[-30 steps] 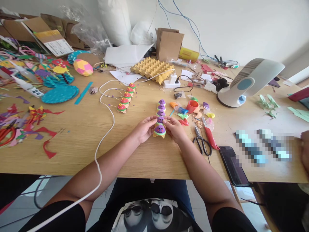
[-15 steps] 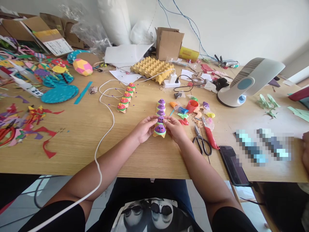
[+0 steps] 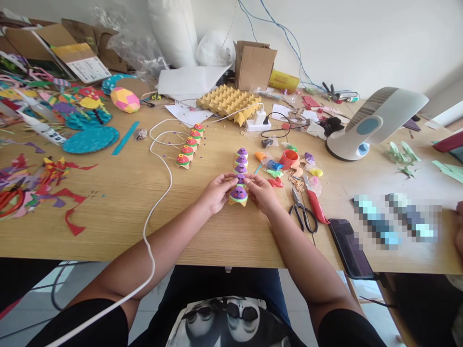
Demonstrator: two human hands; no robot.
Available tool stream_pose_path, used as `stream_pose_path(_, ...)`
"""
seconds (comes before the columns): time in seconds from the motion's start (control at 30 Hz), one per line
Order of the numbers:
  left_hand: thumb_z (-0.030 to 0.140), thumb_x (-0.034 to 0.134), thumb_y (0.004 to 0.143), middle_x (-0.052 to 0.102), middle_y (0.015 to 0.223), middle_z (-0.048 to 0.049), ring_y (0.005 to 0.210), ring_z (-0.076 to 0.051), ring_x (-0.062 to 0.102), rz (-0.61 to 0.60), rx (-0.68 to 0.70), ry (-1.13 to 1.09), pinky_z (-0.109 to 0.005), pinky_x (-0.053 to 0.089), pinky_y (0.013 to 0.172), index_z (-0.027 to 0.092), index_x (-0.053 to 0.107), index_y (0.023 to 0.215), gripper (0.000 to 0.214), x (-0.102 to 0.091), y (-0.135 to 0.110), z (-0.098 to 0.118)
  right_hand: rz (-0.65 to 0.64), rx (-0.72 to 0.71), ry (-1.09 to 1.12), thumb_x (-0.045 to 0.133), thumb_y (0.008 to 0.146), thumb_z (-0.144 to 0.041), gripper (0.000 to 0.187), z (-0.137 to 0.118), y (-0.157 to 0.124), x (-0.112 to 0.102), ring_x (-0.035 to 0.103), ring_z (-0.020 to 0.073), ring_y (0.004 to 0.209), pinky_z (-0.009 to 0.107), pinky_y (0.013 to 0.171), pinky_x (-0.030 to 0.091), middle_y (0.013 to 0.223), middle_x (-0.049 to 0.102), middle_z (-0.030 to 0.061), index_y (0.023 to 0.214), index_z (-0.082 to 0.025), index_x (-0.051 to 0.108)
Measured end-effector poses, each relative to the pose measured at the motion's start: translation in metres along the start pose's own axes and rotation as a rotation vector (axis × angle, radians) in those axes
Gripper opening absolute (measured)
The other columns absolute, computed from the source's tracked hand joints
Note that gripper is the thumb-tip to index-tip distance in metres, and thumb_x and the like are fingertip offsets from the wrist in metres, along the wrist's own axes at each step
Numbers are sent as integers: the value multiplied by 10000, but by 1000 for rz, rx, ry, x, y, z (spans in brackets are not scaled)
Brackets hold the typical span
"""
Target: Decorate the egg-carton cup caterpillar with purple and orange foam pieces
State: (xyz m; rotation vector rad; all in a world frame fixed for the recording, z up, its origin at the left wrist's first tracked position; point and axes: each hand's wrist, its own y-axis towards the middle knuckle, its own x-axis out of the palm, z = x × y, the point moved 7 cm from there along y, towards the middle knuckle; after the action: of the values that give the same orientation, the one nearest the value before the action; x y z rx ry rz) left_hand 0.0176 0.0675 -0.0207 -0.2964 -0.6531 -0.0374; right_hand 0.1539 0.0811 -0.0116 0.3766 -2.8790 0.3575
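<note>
A purple egg-carton caterpillar [image 3: 238, 193], trimmed in green and yellow with a smiling face on its front bump, lies lengthwise on the table before me. My left hand [image 3: 219, 192] is closed at its left side, thumb and fingers on the second bump from the front. From the opposite side my right hand [image 3: 261, 193] pinches the same bump, its fingertips covering part of it. Farther left stands a red egg-carton caterpillar [image 3: 186, 150] with green trim and thin purple-tipped sticks poking out.
Scissors [image 3: 302, 212], a red-handled knife [image 3: 316, 202] and a phone [image 3: 350, 248] lie to the right. Bagged clay [image 3: 274, 164] sits by a red tape roll [image 3: 289, 159]. A white cable [image 3: 159, 197] crosses over my left forearm. A fan [image 3: 372, 123] stands behind.
The front end of the purple caterpillar has shifted very slightly left. Both hands keep nearly the same place and grip.
</note>
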Motion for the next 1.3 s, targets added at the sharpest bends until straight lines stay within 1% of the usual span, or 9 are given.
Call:
stream_pose_path(0.1, 102, 754, 793, 725, 802, -25, 608, -99, 660, 2, -2, 0, -205, 560, 551, 132, 636, 997, 238, 0, 0, 0, -21, -4, 8, 844, 653, -535, 527, 0, 0, 1, 557, 110, 535, 236, 476, 398, 718, 691, -10, 1039, -222, 668)
stream_pose_path(0.3, 115, 769, 785, 727, 810, -25, 618, -103, 665, -14, -8, 6, -209, 564, 555, 135, 641, 994, 246, 1, 0, -1, -5, 3, -11, 833, 667, -534, 513, 0, -1, 0, 500, 84, 479, 217, 431, 323, 685, 676, -20, 1028, -213, 662)
stream_pose_path(0.6, 119, 782, 776, 723, 793, -21, 618, -103, 666, 5, 7, 11, -207, 562, 563, 137, 633, 993, 263, 2, -1, 0, -12, 5, 4, 840, 647, -539, 528, 2, 1, 1, 574, 112, 546, 229, 489, 411, 738, 702, -5, 1024, -219, 654)
stream_pose_path(0.77, 107, 774, 777, 722, 786, -21, 618, -106, 665, 16, 10, 16, -209, 560, 562, 135, 630, 988, 257, 3, -2, 0, -30, 3, 71, 865, 624, -503, 547, 0, -1, 4, 620, 125, 619, 245, 582, 483, 781, 720, 2, 1028, -211, 639)
stream_pose_path(0.97, 115, 777, 776, 725, 813, -22, 634, -106, 667, 10, 3, 0, -213, 559, 575, 141, 633, 994, 262, 1, -1, -2, -16, 9, 38, 848, 641, -519, 529, 0, -1, 3, 618, 133, 618, 249, 562, 473, 780, 719, 6, 1029, -219, 649)
stream_pose_path(1.07, 123, 768, 787, 729, 843, -27, 645, -103, 668, -8, -16, -16, -209, 554, 583, 144, 638, 995, 246, 2, -1, -3, -15, -16, 34, 841, 649, -521, 515, -1, -1, 3, 621, 135, 628, 251, 573, 471, 767, 712, 4, 1018, -216, 652)
stream_pose_path(1.17, 138, 718, 831, 732, 880, -43, 672, -107, 673, -15, -32, -33, -215, 556, 604, 141, 654, 999, 180, 1, 0, -2, -7, -26, 10, 824, 673, -520, 487, -3, -1, 0, 585, 121, 593, 235, 535, 430, 716, 680, -9, 1016, -213, 667)
stream_pose_path(1.23, 120, 668, 851, 734, 902, -61, 699, -116, 681, -18, -42, -44, -220, 559, 626, 133, 665, 1006, 155, 1, 0, 1, -3, -14, -52, 781, 722, -533, 462, -5, -2, -3, 487, 88, 504, 216, 468, 341, 646, 625, -32, 1047, -217, 688)
stream_pose_path(1.3, 75, 615, 846, 736, 918, -76, 724, -123, 687, -27, -57, -35, -227, 564, 653, 125, 673, 1026, 196, 1, 1, 4, -12, -22, -119, 742, 766, -516, 434, -9, -3, -5, 406, 67, 471, 213, 445, 274, 639, 603, -38, 1080, -220, 705)
